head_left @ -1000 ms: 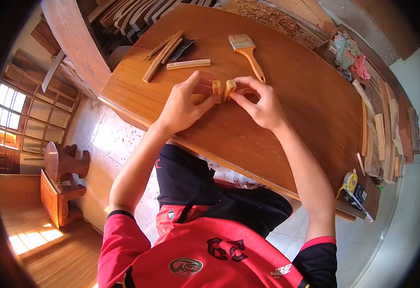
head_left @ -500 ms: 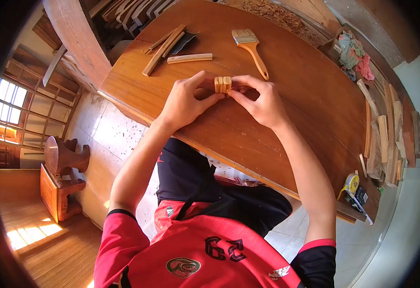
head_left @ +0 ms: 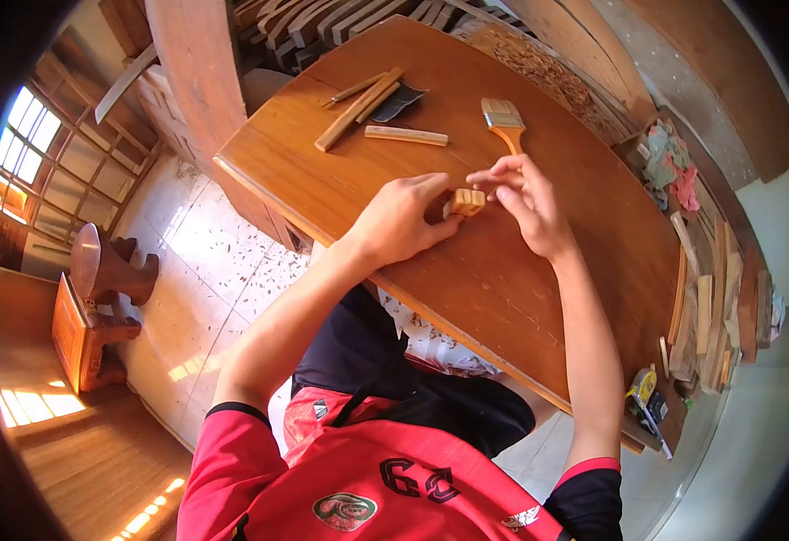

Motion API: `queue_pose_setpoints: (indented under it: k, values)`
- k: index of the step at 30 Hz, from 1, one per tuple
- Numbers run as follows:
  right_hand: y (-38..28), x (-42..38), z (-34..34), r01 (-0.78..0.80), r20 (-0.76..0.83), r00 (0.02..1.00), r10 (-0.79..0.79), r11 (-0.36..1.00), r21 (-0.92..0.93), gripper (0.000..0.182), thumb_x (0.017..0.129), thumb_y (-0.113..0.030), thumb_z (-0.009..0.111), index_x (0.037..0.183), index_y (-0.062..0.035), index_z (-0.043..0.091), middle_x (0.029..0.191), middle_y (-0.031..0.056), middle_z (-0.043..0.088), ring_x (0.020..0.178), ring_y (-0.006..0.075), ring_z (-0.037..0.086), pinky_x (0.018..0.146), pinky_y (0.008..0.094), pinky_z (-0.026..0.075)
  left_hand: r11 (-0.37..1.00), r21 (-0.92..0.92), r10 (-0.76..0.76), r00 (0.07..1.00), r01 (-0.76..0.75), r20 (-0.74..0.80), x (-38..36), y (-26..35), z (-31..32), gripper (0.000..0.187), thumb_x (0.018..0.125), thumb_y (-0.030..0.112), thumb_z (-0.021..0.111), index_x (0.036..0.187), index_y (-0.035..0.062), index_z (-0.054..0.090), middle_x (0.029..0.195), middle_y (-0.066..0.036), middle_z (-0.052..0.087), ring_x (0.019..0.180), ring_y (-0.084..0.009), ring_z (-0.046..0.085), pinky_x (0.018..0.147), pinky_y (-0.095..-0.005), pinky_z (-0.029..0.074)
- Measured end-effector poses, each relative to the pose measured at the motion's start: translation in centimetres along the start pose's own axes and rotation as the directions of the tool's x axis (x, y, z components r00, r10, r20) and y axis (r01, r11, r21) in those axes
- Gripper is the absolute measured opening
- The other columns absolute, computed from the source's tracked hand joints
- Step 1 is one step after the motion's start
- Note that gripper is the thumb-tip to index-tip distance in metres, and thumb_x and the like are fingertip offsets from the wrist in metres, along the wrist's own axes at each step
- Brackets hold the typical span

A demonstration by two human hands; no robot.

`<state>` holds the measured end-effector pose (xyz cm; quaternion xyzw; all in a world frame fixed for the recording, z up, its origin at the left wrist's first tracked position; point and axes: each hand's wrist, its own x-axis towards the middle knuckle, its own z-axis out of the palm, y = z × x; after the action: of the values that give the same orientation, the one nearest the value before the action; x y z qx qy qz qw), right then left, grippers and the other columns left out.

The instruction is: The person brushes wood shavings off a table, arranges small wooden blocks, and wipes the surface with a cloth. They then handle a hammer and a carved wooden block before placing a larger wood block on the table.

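Note:
Between the thumb and fingers of my left hand (head_left: 401,219) is a small grooved wooden block (head_left: 466,202), held over the wooden table (head_left: 583,261). My right hand (head_left: 534,209) hovers just right of the block, its fingers loosely bent and parted with nothing between them. Beyond my right fingertips lies a flat paintbrush (head_left: 504,115) with pale bristles and an orange-brown handle, partly covered by the hand. A short wooden strip (head_left: 406,135) rests on the tabletop ahead of my left hand.
Several wooden sticks (head_left: 358,110) lie with a dark sheet (head_left: 400,105) at the table's far left. A yellow tape measure (head_left: 643,386) sits near the right corner. Scrap wood (head_left: 706,307) lines the right side, with rags (head_left: 669,162) above. A carved wooden seat (head_left: 97,311) stands on the left.
My right hand has let go of the block and drawn away to the right. My left hand keeps the block, now turned at an angle. The camera view has shifted.

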<state>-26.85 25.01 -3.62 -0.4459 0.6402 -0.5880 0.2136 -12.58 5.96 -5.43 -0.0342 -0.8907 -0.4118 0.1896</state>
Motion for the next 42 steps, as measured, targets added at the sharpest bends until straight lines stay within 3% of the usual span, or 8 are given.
queue_pose_setpoints:
  k: [12,15,18,19,24,29,36,42]
  values:
    - [2.6,10.8,3.1,0.079,0.102,0.995,-0.001,0.643,-0.762,0.025,0.089,-0.024,0.072,0.11,-0.0094,0.071,0.114,0.0072,0.067,0.105,0.0291,0.063,0.089,0.0396,0.051,0.995,-0.046,0.084,0.995,-0.086,-0.049,-0.2,0.0,0.1,0.03,0.081,0.015,0.076,0.108,0.0063,0.065,0.093,-0.014,0.069,0.085,-0.0315,0.069,0.077,-0.0395,0.055]
    - [1.6,9.2,2.3,0.014,0.027,1.0,0.008,0.673,-0.74,0.023,0.09,-0.023,0.073,0.106,-0.0075,0.071,0.107,0.0064,0.069,0.096,0.0222,0.065,0.084,0.0356,0.051,0.995,-0.053,0.079,0.996,-0.081,-0.041,-0.1,0.1,0.1,0.031,0.081,0.014,0.077,0.108,0.0062,0.065,0.093,-0.014,0.069,0.085,-0.0322,0.069,0.077,-0.0398,0.055]
    - [-1.5,5.6,1.2,-0.141,-0.143,0.986,0.083,0.873,-0.467,0.02,0.093,-0.022,0.072,0.104,-0.0048,0.069,0.094,0.0039,0.07,0.084,0.013,0.064,0.078,0.0291,0.049,0.993,-0.077,0.081,0.996,-0.085,-0.048,0.0,0.5,-0.4,0.031,0.08,0.015,0.078,0.105,0.004,0.065,0.092,-0.015,0.069,0.086,-0.0341,0.069,0.076,-0.0402,0.055]
    - [-1.9,4.1,0.8,-0.034,-0.172,0.985,-0.033,0.929,-0.369,0.017,0.096,-0.018,0.071,0.103,-0.003,0.068,0.087,0.0014,0.068,0.078,0.0067,0.06,0.072,0.0247,0.047,0.996,-0.055,0.073,0.997,-0.075,-0.039,0.0,0.4,-0.4,0.03,0.08,0.014,0.078,0.105,0.0029,0.065,0.093,-0.015,0.069,0.087,-0.0331,0.07,0.078,-0.0394,0.055]
    - [-4.8,-4.4,-0.9,-0.046,-0.248,0.968,-0.039,0.943,-0.329,0.019,0.098,-0.015,0.068,0.11,-0.0012,0.067,0.092,0.002,0.07,0.083,0.0082,0.061,0.074,0.0255,0.049,0.969,-0.246,-0.002,0.998,0.018,0.062,0.1,1.3,-0.2,0.028,0.083,0.011,0.078,0.104,-0.0019,0.066,0.095,-0.016,0.073,0.092,-0.0242,0.073,0.084,-0.035,0.057]
    - [-5.1,-10.2,-4.8,-0.118,-0.407,0.913,-0.013,0.948,-0.297,0.019,0.099,-0.013,0.066,0.112,-0.0006,0.068,0.097,0.0062,0.072,0.087,0.0107,0.066,0.078,0.0261,0.053,0.83,-0.496,-0.037,0.912,0.256,0.408,4.8,5.0,2.1,0.027,0.086,0.008,0.078,0.107,-0.004,0.066,0.099,-0.011,0.074,0.094,-0.0161,0.071,0.089,-0.03,0.054]
    - [-5.3,-13.7,-9.0,-0.135,-0.589,0.808,0.01,0.976,-0.169,0.025,0.1,-0.013,0.064,0.12,0.0016,0.067,0.1,0.0094,0.073,0.09,0.0131,0.068,0.082,0.0276,0.055,0.921,-0.374,0.229,0.62,0.113,0.751,13.8,5.9,9.0,0.031,0.083,0.009,0.076,0.111,0.0002,0.064,0.094,-0.005,0.072,0.088,-0.0129,0.067,0.081,-0.0273,0.052]
    - [-2.9,-13.3,-7.3,-0.163,-0.655,0.756,0.019,0.974,-0.159,0.025,0.1,-0.012,0.065,0.12,0.0019,0.068,0.106,0.0088,0.074,0.099,0.0137,0.07,0.085,0.0267,0.055,0.917,-0.304,0.076,0.634,0.26,0.77,12.5,6.4,9.0,0.032,0.082,0.013,0.078,0.107,-0.0022,0.066,0.091,-0.005,0.071,0.078,-0.0115,0.065,0.067,-0.0267,0.052]
